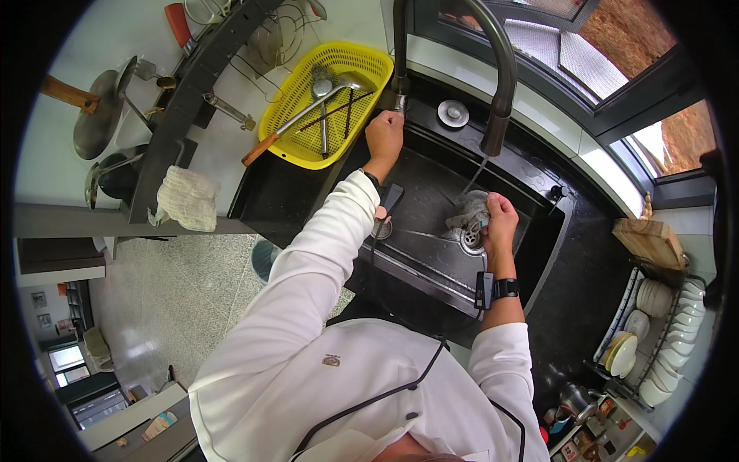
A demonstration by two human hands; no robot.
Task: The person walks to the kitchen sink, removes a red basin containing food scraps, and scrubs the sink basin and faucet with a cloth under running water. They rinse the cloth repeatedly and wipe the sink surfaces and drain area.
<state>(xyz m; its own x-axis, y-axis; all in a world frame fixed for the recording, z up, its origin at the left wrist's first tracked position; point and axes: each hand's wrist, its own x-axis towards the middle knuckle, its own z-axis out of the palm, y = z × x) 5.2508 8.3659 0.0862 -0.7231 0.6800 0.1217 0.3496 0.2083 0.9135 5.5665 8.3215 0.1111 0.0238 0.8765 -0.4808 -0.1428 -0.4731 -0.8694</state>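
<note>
My left hand [385, 137] is closed at the base of the dark faucet [501, 110], where its handle [400, 104] is partly hidden by my fingers. A thin stream of water [476, 175] runs from the spout. Under it, my right hand [500, 222] grips a wet grey cloth [469, 209] by one side. The cloth hangs in the dark sink [427, 179], just above the metal drain strainer [472, 238] and covering part of it.
Left of the sink, a yellow plastic basket [271, 121] holds a ladle [314, 107] and other utensils. A round metal stopper [453, 114] lies behind the sink. At right are a dish rack [606, 341] and a wooden cutting board [649, 242]. A pale cloth [187, 198] hangs at left.
</note>
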